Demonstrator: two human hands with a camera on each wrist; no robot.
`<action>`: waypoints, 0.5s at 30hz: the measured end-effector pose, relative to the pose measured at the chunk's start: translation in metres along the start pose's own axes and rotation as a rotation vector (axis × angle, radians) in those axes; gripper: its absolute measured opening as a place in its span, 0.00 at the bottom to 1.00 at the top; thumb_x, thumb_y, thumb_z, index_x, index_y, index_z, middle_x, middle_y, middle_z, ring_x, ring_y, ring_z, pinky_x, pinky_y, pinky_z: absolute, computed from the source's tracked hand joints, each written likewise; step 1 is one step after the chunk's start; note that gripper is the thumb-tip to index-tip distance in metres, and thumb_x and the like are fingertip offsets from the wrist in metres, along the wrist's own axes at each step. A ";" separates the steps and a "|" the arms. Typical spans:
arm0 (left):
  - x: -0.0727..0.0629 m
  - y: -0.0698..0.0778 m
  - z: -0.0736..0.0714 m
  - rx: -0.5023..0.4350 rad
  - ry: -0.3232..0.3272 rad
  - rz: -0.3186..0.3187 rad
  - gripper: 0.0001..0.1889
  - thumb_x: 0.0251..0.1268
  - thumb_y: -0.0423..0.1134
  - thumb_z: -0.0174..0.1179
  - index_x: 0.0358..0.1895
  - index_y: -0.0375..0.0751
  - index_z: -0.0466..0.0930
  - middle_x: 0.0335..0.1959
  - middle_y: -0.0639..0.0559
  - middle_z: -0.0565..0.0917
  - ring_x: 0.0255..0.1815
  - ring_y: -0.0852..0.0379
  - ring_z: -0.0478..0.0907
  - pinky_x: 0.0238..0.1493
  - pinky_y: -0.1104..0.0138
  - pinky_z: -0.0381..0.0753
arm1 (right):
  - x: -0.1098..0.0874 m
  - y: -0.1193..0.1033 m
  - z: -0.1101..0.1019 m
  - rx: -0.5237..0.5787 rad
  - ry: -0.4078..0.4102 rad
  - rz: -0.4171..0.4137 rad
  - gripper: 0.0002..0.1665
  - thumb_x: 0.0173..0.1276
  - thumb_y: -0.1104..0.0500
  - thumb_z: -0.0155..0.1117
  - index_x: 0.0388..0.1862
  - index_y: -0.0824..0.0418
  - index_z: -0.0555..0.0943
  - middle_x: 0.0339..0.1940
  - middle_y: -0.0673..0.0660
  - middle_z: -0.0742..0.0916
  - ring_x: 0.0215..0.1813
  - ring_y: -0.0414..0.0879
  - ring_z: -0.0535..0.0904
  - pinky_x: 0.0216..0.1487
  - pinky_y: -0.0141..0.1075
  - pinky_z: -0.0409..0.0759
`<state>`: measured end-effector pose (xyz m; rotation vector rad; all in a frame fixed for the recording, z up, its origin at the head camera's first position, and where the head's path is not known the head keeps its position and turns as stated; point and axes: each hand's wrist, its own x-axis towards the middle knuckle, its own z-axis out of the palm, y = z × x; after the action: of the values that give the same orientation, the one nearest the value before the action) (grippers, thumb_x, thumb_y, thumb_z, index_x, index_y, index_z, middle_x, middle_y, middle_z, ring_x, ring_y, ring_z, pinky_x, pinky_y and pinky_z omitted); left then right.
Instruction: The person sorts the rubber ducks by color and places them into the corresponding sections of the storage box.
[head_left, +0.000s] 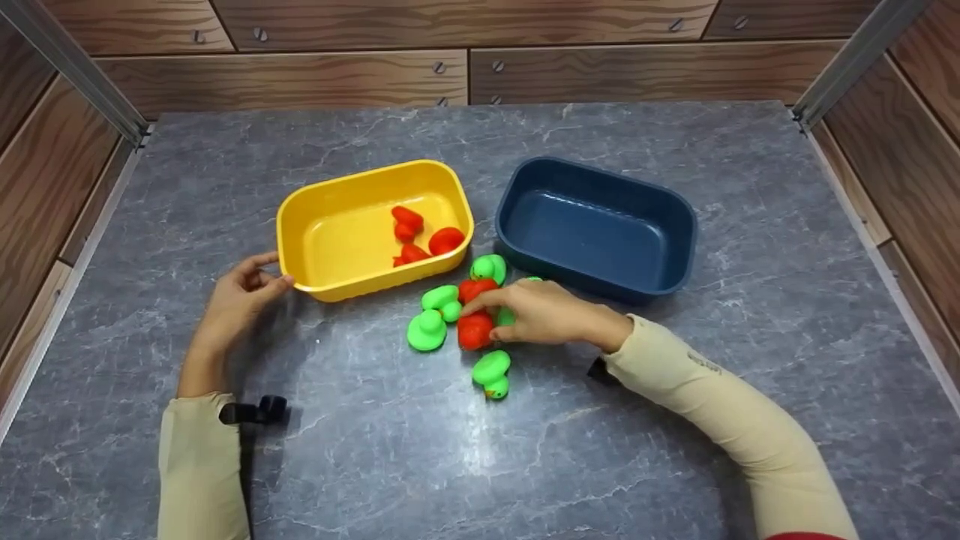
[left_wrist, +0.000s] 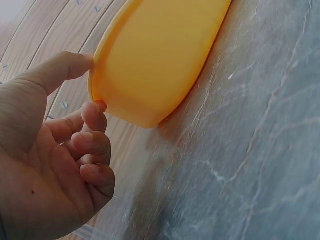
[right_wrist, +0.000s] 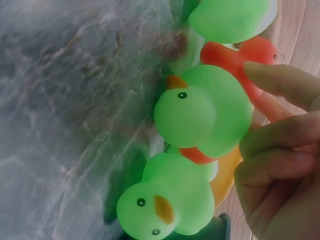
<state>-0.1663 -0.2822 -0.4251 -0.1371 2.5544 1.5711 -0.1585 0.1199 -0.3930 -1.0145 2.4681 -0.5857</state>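
Pickup stage, I judged; my right fingers (head_left: 491,298) spanned a red duck (head_left: 474,334) among green ducks (head_left: 426,334), grip uncertain; left fingers (head_left: 271,288) pinched the yellow bin (head_left: 375,280); lifting clear called for a secure hold.

Red ducks (head_left: 475,334) and bright green ducks (right_wrist: 200,115) with orange bills (right_wrist: 164,209) and black-and-white eyes (right_wrist: 182,95) show vividly against a grey tabletop (head_left: 360,465) veined in white, with a yellow bin (head_left: 337,251), a navy blue bin (head_left: 585,232), 2 cream sleeves (head_left: 199,472), black wrist straps (head_left: 240,413) and brown panels (head_left: 285,79) patterned with dark wood grain
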 end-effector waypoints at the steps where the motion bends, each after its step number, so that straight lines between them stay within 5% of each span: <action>1: 0.000 0.000 0.000 0.002 0.000 -0.002 0.29 0.67 0.43 0.60 0.67 0.34 0.66 0.26 0.67 0.74 0.28 0.69 0.68 0.31 0.76 0.68 | -0.001 0.000 -0.001 0.030 0.001 0.004 0.26 0.63 0.58 0.66 0.61 0.46 0.78 0.30 0.52 0.84 0.22 0.41 0.64 0.28 0.32 0.65; 7: 0.001 -0.002 0.000 -0.007 0.000 -0.007 0.29 0.67 0.42 0.60 0.68 0.34 0.66 0.25 0.67 0.74 0.28 0.68 0.68 0.31 0.75 0.68 | -0.007 0.004 -0.002 0.252 0.022 -0.029 0.27 0.63 0.63 0.64 0.61 0.50 0.78 0.51 0.54 0.85 0.25 0.43 0.69 0.29 0.30 0.69; 12: 0.000 -0.001 0.001 -0.008 0.004 0.000 0.29 0.67 0.43 0.60 0.67 0.34 0.66 0.26 0.67 0.75 0.28 0.69 0.69 0.32 0.75 0.69 | -0.009 0.005 -0.002 0.404 0.025 -0.051 0.27 0.63 0.65 0.64 0.62 0.52 0.78 0.51 0.56 0.85 0.45 0.52 0.77 0.38 0.33 0.76; 15: -0.002 0.000 0.001 -0.001 0.007 0.006 0.29 0.66 0.44 0.60 0.67 0.34 0.66 0.27 0.66 0.75 0.29 0.69 0.69 0.32 0.75 0.69 | -0.010 0.004 -0.003 0.486 0.015 -0.042 0.27 0.63 0.64 0.65 0.62 0.53 0.78 0.50 0.57 0.85 0.47 0.52 0.77 0.38 0.31 0.77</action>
<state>-0.1645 -0.2810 -0.4251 -0.1359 2.5618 1.5774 -0.1556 0.1304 -0.3904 -0.8626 2.1566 -1.1394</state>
